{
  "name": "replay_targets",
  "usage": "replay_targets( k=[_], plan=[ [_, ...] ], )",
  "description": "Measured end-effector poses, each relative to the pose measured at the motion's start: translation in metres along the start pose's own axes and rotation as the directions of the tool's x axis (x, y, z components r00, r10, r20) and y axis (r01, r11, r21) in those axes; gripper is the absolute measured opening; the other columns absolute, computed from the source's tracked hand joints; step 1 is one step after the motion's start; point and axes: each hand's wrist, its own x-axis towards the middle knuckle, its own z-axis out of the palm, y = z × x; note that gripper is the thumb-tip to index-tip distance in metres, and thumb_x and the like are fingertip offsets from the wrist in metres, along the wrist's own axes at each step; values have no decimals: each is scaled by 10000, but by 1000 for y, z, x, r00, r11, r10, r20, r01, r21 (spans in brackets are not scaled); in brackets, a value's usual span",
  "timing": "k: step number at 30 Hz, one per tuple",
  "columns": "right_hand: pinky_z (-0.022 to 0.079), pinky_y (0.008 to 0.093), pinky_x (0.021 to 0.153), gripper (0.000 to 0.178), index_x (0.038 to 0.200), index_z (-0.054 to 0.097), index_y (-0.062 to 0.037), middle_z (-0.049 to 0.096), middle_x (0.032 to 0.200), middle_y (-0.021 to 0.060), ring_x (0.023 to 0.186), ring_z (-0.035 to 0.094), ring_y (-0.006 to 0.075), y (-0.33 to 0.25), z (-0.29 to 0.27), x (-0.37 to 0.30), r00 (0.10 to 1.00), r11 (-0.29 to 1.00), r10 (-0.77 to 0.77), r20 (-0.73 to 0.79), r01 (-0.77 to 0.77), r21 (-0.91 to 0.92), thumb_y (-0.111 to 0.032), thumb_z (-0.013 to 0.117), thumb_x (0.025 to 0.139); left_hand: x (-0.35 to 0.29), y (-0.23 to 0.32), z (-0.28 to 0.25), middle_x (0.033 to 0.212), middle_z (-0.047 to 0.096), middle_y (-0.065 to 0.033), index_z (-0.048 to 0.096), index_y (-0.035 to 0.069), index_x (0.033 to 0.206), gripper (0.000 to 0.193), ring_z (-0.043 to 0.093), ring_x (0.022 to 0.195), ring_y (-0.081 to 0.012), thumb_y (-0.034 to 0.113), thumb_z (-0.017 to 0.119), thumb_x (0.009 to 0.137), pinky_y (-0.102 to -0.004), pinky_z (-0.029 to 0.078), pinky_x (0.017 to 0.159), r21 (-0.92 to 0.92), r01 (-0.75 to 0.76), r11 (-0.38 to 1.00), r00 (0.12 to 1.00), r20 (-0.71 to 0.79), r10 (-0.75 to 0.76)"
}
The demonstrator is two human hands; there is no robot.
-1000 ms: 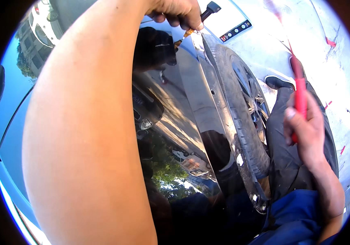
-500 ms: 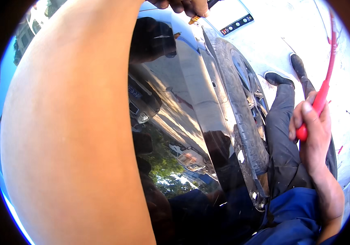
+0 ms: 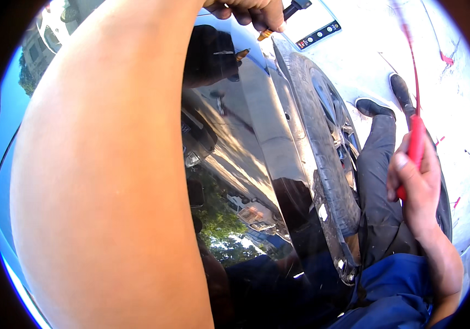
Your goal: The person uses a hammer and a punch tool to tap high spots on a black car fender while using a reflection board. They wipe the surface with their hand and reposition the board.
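Note:
My left arm stretches along the left of the view, and my left hand (image 3: 254,12) at the top edge is closed on a short punch-like tool (image 3: 295,6) with a dark blocky end and a yellow pointed tip. That tip stands just over a glossy dark car body panel (image 3: 246,142), which mirrors hand and tool. On the right, my right hand (image 3: 418,178) grips the red handle of a long thin-shafted tool (image 3: 417,140). Its shaft points up and away, and its far end is blurred by motion.
A car tyre with a spoked wheel (image 3: 336,126) lies along the panel's right edge. Behind it is a pale board with a dark control strip (image 3: 318,36). My legs and dark shoes (image 3: 375,106) show on the right. Red pieces (image 3: 446,58) lie on the light ground.
The red tool in my right hand has swung from leaning right to nearly upright, its far end going left. My left arm and hand have shifted slightly right, with the punch-like tool still held.

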Motion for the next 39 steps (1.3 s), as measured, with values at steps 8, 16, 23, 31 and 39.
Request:
replay_targets(
  k=[8, 16, 23, 31, 39],
  plan=[
    [413, 232, 474, 196, 1144, 451, -46, 499, 750, 16, 549, 481, 81, 2, -1, -3, 999, 998, 38, 23, -39, 58, -108, 574, 1005, 2, 3, 4, 808, 669, -15, 793, 75, 893, 270, 572, 745, -141, 329, 776, 802, -311, 443, 638, -30, -22, 999, 1000, 12, 22],
    [425, 233, 468, 220, 1170, 427, -66, 497, 752, 31, 526, 480, 99, 8, -2, -2, 993, 996, 65, 94, -59, -61, -158, 553, 1014, 1, 5, 2, 863, 707, -44, 796, 53, 943, 301, 593, 777, -161, 329, 756, 829, -329, 459, 660, 56, -49, 997, 998, -36, 51],
    [411, 232, 484, 167, 1115, 453, -42, 494, 721, 18, 535, 479, 91, 7, 15, 0, 999, 996, 3, -40, 1, 87, -134, 549, 1014, -9, 1, -2, 877, 722, -44, 797, 50, 957, 311, 604, 787, -166, 337, 755, 847, -332, 465, 655, 46, 22, 999, 998, -55, -20],
    [420, 230, 486, 216, 1128, 436, -69, 473, 727, 22, 529, 470, 80, 1, 18, 6, 999, 997, -43, -31, 44, 60, -231, 538, 1030, -6, 1, -5, 940, 729, -43, 795, 57, 1003, 409, 612, 836, -179, 407, 820, 794, -340, 484, 701, 126, 29, 992, 999, -42, -24],
    [399, 212, 480, 220, 1137, 447, -64, 486, 730, 24, 522, 476, 81, -1, 14, 18, 990, 984, -121, -69, 129, 126, -238, 540, 1041, -1, -17, -12, 885, 734, -101, 778, -8, 1002, 370, 626, 770, -197, 313, 777, 816, -344, 493, 675, 125, -60, 990, 995, -69, 69]
  ],
)
